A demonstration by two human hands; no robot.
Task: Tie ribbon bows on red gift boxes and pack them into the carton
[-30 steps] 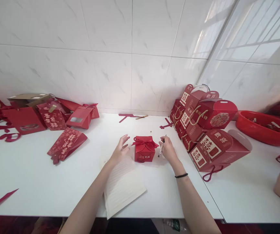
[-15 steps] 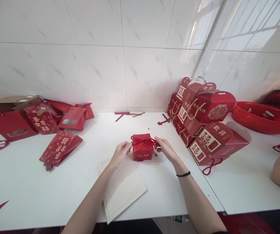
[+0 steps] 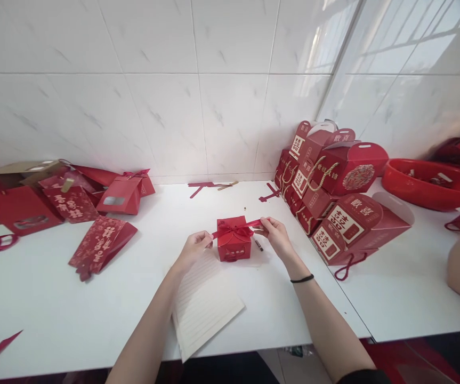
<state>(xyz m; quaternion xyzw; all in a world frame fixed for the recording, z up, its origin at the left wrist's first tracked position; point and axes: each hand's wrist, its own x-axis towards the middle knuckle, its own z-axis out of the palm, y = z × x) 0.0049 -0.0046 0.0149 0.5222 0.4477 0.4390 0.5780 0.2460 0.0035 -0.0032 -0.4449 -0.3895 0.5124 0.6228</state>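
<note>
Red ribbon point(image 3: 242, 226), now stretching straighter than before: your left hand point(image 3: 193, 249) is pinching one end, your right hand point(image 3: 276, 236) the other; red gift box point(image 3: 234, 250) is sitting between them, beyond lined paper pad point(image 3: 210, 316).

Red gift boxes point(image 3: 345, 213) stand stacked on the right of the white tabletop point(image 3: 126, 314), near a red basin point(image 3: 403, 194). Red paper packaging point(image 3: 104, 240) lies leftward; behind rises a tiled wall point(image 3: 233, 117).

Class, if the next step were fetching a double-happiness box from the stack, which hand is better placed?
Probably the right hand: it is nearer the double-happiness boxes, though it is pinching the red ribbon. The left hand is across the gift box.
</note>
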